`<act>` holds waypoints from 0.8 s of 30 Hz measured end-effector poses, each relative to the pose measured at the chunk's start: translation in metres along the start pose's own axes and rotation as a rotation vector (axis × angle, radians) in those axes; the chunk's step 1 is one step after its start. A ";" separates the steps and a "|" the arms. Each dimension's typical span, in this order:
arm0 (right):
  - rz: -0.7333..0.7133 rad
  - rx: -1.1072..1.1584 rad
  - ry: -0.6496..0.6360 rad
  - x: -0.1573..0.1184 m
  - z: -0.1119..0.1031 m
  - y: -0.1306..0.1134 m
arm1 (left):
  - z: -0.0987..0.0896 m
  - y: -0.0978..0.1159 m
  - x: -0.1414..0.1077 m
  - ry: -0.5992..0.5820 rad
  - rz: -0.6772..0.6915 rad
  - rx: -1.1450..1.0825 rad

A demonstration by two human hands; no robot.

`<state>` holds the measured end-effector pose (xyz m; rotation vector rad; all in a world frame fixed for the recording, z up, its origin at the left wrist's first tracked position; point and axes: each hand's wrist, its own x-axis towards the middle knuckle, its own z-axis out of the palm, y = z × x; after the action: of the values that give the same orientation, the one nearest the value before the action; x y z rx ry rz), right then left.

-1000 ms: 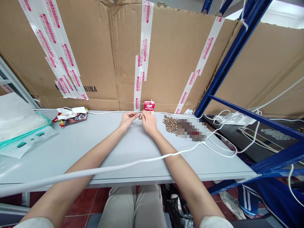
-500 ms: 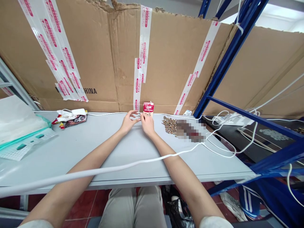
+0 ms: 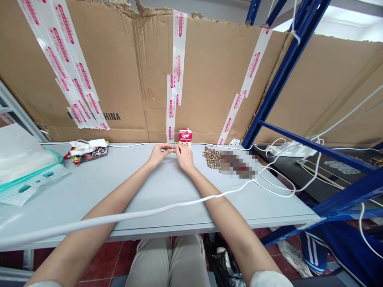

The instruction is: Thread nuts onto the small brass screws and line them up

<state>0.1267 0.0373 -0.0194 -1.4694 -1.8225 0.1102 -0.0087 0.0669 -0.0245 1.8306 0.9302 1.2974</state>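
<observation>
My left hand [image 3: 160, 154] and my right hand [image 3: 183, 156] meet near the back of the grey table [image 3: 143, 199]. Fingers of both are pinched together around something too small to make out. Just behind my right hand stands a small red and white carton [image 3: 185, 137], its lower part hidden by that hand. To the right lies a pile of small gold-brown metal pieces [image 3: 212, 158], beside a blurred-out patch.
Crumpled wrappers [image 3: 86, 150] and a plastic bag with a teal edge [image 3: 24, 159] lie at left. A white cable [image 3: 167, 206] crosses above my forearms. Cardboard [image 3: 215, 79] stands behind; a blue metal frame [image 3: 279, 75] and white power strip [image 3: 291, 149] are at right.
My left hand's fingers have drawn in closer against my right hand's fingertips. The whole view has shifted slightly.
</observation>
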 end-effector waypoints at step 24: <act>-0.050 -0.110 -0.057 -0.002 0.001 0.003 | -0.018 0.005 0.003 -0.019 -0.065 0.088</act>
<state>0.1284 0.0369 -0.0229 -1.5090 -1.9365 0.0281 -0.0247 0.0695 -0.0145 1.8603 1.0421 1.2153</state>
